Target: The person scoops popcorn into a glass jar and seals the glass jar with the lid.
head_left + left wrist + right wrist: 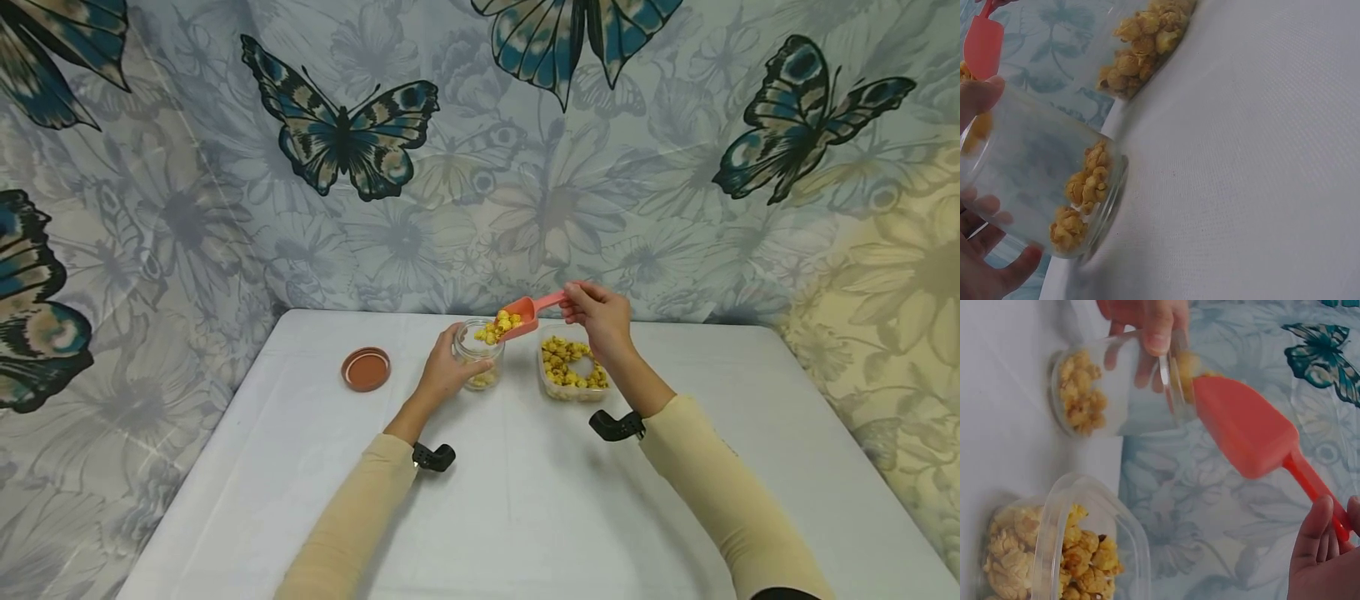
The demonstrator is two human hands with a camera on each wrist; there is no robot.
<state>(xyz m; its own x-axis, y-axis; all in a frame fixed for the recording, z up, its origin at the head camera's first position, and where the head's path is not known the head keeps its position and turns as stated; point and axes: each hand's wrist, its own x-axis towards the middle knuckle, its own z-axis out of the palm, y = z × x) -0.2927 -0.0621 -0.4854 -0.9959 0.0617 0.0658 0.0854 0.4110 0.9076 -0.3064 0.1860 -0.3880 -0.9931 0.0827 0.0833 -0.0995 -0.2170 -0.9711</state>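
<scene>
My left hand [447,367] grips a clear glass jar [1041,169] around its upper part, the thumb near the rim. A few pieces of caramel popcorn [1088,181] lie at the jar's bottom. By its handle, my right hand [603,321] holds a coral-red scoop [1244,428], tilted down toward the jar. Its lip is at the jar's mouth, and popcorn [504,325] lies on it and at the opening. Right of the jar stands a clear plastic tub [573,393] of popcorn, with a bare patch in its middle.
A brown-red round lid [366,369] lies on the white table [480,517], left of the jar. Behind the table's far edge hangs a butterfly-patterned cloth [450,233]. Each wrist wears a black camera mount [617,426].
</scene>
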